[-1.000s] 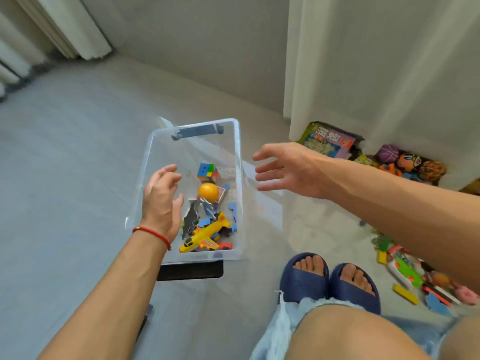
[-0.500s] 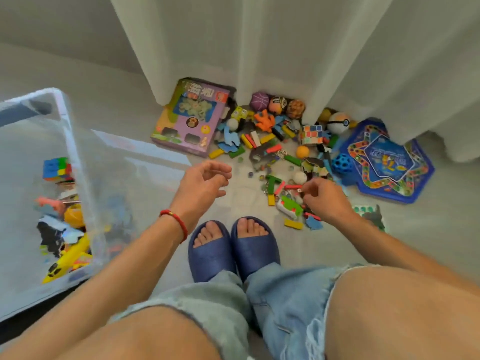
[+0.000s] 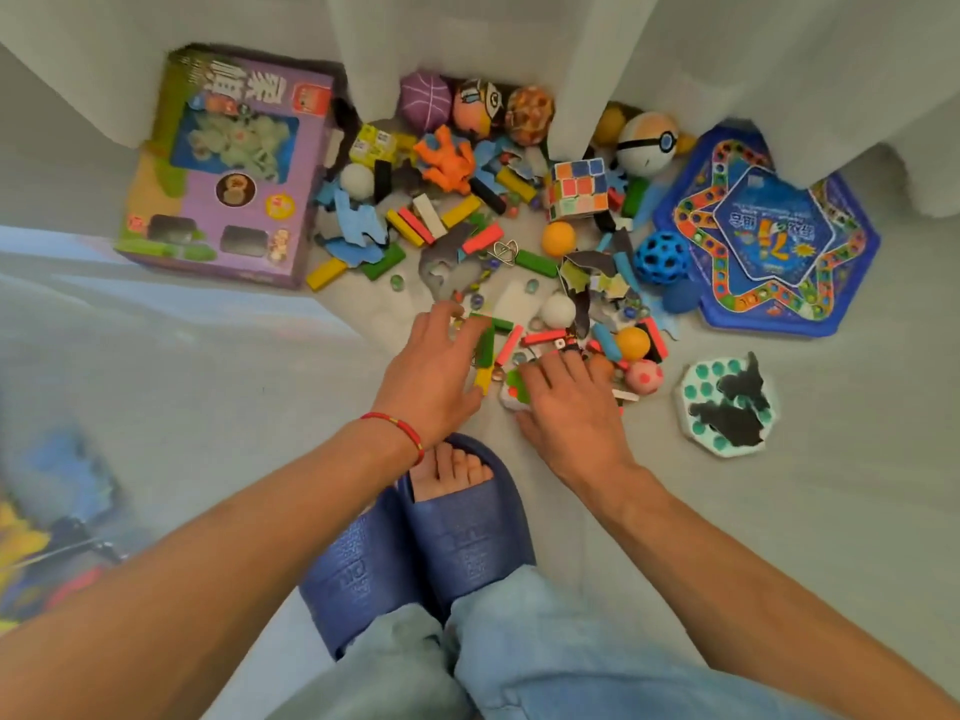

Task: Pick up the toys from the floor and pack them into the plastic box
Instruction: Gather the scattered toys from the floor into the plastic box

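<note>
A heap of small toys lies on the grey floor in front of a white curtain: coloured blocks, a puzzle cube, an orange ball, a white ball and marbles. My left hand reaches into the near edge of the heap, fingers spread over a green block. My right hand lies palm down beside it, fingers stretched over a white and green toy and red pieces. Neither hand has lifted anything. The clear plastic box fills the left edge, blurred, with toys inside.
A purple toy carton lies at the back left, a blue star board game at the back right, a hexagonal puzzle tile to the right. My feet in blue slippers stand just behind my hands.
My view swung from the box to the toy heap. Both hands left the box, moved forward and down, and now rest on the near toys, close together.
</note>
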### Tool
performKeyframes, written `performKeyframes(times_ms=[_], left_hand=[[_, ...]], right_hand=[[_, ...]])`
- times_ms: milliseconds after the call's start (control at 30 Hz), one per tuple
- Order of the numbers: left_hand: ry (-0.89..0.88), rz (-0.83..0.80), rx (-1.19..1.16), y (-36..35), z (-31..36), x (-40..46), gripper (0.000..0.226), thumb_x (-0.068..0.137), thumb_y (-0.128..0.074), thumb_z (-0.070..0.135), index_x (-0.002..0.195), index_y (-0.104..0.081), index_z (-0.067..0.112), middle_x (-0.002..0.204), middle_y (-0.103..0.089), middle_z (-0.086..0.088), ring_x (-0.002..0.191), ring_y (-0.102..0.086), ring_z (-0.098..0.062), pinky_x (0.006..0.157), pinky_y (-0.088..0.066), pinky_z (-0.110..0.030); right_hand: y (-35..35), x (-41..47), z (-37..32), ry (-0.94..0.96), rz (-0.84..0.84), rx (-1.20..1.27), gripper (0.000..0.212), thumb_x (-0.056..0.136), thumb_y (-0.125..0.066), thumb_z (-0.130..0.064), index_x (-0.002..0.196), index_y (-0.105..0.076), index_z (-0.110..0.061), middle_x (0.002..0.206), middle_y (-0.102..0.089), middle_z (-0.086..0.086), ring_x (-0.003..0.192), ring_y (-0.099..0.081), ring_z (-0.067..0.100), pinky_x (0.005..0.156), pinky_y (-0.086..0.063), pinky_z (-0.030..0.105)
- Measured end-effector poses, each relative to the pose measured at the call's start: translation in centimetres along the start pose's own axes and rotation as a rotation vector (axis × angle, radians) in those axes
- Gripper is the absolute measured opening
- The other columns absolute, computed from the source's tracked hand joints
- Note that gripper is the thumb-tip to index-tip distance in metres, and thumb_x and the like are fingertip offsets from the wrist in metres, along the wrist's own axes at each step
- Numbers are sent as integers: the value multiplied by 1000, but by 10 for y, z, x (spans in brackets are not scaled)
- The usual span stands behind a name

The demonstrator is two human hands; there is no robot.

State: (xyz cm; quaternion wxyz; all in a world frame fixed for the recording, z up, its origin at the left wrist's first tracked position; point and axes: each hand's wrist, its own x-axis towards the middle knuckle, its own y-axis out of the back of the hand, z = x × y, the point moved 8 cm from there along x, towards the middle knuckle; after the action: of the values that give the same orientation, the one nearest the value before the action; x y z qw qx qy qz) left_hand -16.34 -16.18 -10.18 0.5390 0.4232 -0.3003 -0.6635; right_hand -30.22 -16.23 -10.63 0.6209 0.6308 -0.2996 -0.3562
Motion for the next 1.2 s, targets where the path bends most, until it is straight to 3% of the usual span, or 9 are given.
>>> performKeyframes(times_ms=[67, 167, 300, 467, 600, 800, 1033, 1100, 1200], left_hand=[[-109, 25, 142, -3, 4, 11, 85, 68, -83, 30, 142, -43, 17, 149, -33, -16, 122, -40, -36, 88, -48, -45], [-217, -49, 275, -17, 6, 24, 99, 62, -85, 46, 146, -38, 20, 151, -34, -13, 130, -36, -37, 93, -45, -48], [-309, -33, 258, -23, 7, 28, 93, 61, -89, 40, 140, -47, 14, 133, -50, -12, 118, -45, -34, 88, -49, -46], [-335, 27, 195, -23, 7, 21, 75, 65, -88, 28, 130, -56, 9, 123, -56, -13, 111, -49, -33, 85, -52, -45], [-309, 56, 145, -22, 0, 14, 65, 69, -86, 21, 126, -59, 4, 119, -58, -14, 109, -52, -34, 80, -55, -46], [-321, 84, 104, -22, -4, 12, 52, 74, -80, 10, 121, -61, 0, 118, -59, -18, 102, -55, -36, 82, -53, -48], [-380, 123, 87, -35, 4, 14, 44, 71, -66, -13, 113, -63, 0, 113, -60, -19, 87, -54, -33, 72, -52, -47], [-350, 135, 36, -27, 4, 11, 51, 71, -73, -9, 120, -62, 1, 127, -57, -20, 94, -57, -35, 78, -54, -48], [-202, 209, -94, 3, -17, -6, 56, 83, -77, 21, 134, -56, 9, 145, -47, -16, 113, -53, -34, 93, -50, -41]], right_hand=[[8, -6, 6, -102, 52, 247, 41, 80, -73, -32, 115, -64, -12, 110, -59, 7, 99, -51, 24, 85, -39, 37], [7, -20, 34, -504, 57, 877, 53, 73, -77, -29, 121, -57, -27, 110, -55, -3, 96, -53, 6, 81, -45, 20], [-8, -21, 64, -856, 20, 1268, 50, 65, -68, -41, 113, -55, -35, 106, -63, -2, 88, -63, 15, 76, -57, 39], [18, 32, 77, -423, -1, 668, 61, 78, -77, -30, 133, -50, -35, 117, -45, -4, 102, -52, 14, 83, -48, 30], [4, 58, 69, -188, -127, 343, 58, 81, -81, -27, 132, -55, -28, 126, -41, 5, 94, -57, 25, 71, -56, 41], [-2, 67, 59, -69, -180, 304, 35, 84, -76, -26, 116, -60, -25, 118, -44, 6, 85, -56, 28, 65, -54, 43], [6, 73, 59, -65, -210, 193, 37, 83, -73, -36, 115, -57, -26, 119, -46, 7, 87, -58, 30, 64, -49, 38], [11, 70, 64, -116, -176, 268, 35, 82, -74, -37, 112, -60, -26, 119, -46, 7, 88, -58, 31, 67, -52, 40], [18, 67, 66, -234, -126, 423, 32, 81, -73, -37, 110, -62, -29, 121, -47, 6, 101, -56, 30, 81, -52, 43]])
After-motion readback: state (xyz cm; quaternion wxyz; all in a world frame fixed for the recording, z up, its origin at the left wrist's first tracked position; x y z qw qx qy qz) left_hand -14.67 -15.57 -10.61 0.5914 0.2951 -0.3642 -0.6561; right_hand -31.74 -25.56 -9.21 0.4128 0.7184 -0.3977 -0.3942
